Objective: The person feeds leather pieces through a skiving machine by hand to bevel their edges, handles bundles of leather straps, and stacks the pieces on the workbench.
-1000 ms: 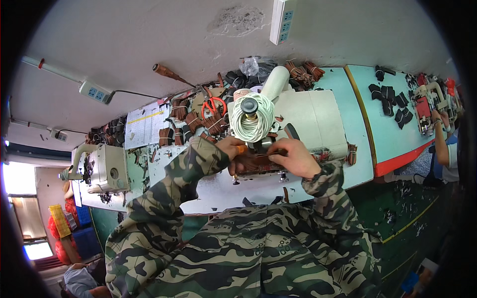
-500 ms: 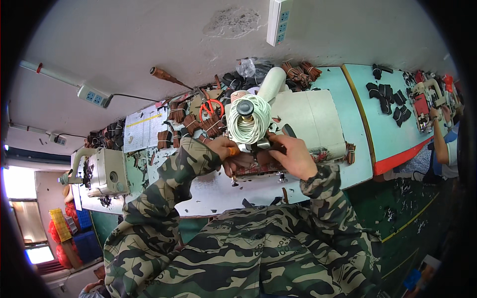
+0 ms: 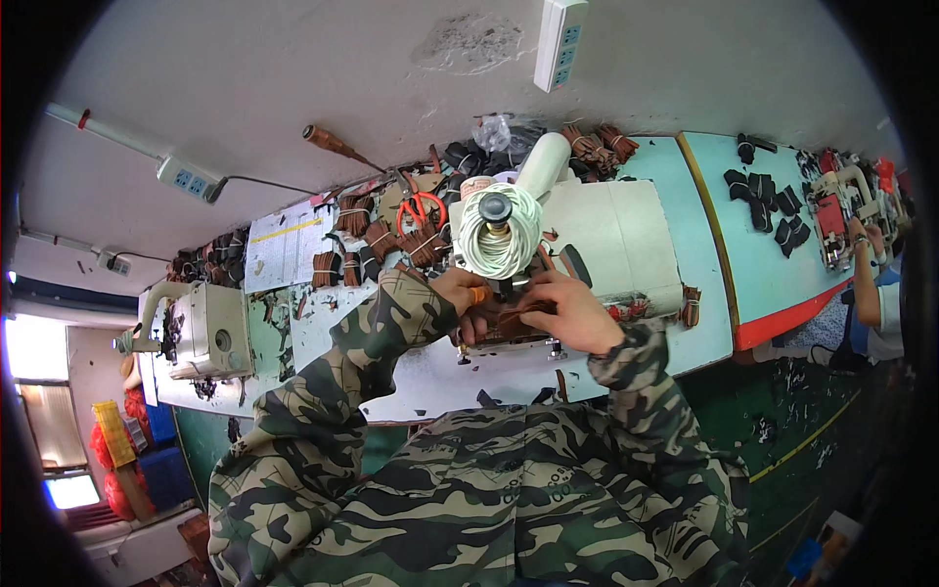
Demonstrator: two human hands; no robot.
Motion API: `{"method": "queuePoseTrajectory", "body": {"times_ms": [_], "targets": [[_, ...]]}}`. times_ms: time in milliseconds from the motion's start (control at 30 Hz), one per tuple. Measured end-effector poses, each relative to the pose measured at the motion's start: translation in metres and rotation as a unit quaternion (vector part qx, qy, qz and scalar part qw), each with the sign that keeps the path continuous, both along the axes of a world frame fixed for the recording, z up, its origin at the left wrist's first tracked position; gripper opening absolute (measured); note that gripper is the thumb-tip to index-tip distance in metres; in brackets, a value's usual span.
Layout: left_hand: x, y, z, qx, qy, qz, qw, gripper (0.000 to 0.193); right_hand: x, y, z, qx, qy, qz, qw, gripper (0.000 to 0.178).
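Observation:
Both my hands are close together at the front of a cream bench machine, below a coil of pale cord hung around its black-topped knob. In my right hand, thumb and fingers pinch a dark brown piece that looks like leather. My left hand, with an orange band on one finger, has its fingers curled at the left end of the same piece. The coil and the fingers hide part of the machine's working head.
Bundles of brown strips, orange-handled scissors and a screwdriver lie behind. Another cream machine stands at left. Black bundles lie on the table at right, where another person's arm reaches to a machine.
My left hand has shifted slightly right, closer to my right hand. The brown piece now bunches up between the fingers of my right hand.

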State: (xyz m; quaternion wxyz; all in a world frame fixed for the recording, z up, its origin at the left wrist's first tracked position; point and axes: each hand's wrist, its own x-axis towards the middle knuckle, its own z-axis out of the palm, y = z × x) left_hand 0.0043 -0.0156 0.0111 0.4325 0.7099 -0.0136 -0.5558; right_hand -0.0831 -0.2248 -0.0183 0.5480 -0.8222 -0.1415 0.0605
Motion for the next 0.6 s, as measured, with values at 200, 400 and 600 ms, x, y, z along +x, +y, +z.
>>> {"method": "queuePoseTrajectory", "body": {"times_ms": [200, 400, 600], "targets": [[0.008, 0.03, -0.011, -0.001, 0.007, -0.016, 1.0, 0.027, -0.001, 0.008, 0.014, -0.039, 0.073, -0.105, 0.991, 0.021], [-0.004, 0.01, -0.007, -0.01, -0.051, 0.007, 0.999, 0.027, 0.003, 0.0, 0.006, -0.037, 0.059, 0.004, 0.998, 0.021], [0.006, 0.027, -0.018, -0.021, 0.002, 0.024, 0.999, 0.028, 0.0, 0.005, 0.01, -0.071, 0.006, -0.071, 0.995, 0.02]]}}
